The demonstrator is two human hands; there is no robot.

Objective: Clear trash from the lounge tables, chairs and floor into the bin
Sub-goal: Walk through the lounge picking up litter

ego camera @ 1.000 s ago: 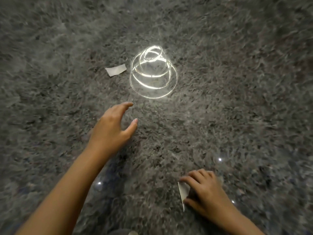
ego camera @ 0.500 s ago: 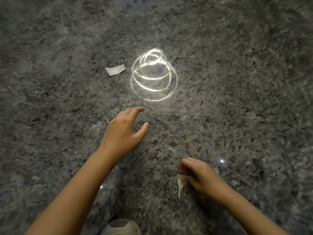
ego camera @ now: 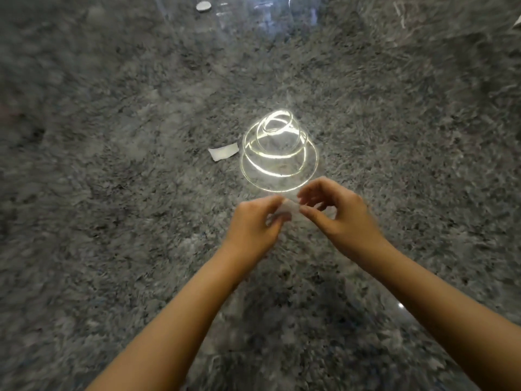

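Note:
A small white paper scrap (ego camera: pixel 288 209) is held up between both hands above the grey speckled floor (ego camera: pixel 112 249). My left hand (ego camera: pixel 255 230) pinches its left side and my right hand (ego camera: pixel 342 218) pinches its right end; the scrap is blurred and partly hidden by fingers. A second white paper scrap (ego camera: pixel 224 151) lies flat on the floor, ahead and left of my hands. A small white round piece (ego camera: pixel 203 6) lies far off at the top edge.
A bright spiral of reflected light (ego camera: pixel 279 153) glares on the glossy floor just beyond my hands. Pale window reflections (ego camera: pixel 270 9) show at the top. A white corner (ego camera: pixel 518 22) peeks in at the right edge.
My right hand lifted the paper scrap from the floor and carried it up and forward. My left hand came in to meet it and now pinches it too. The view tilted further ahead.

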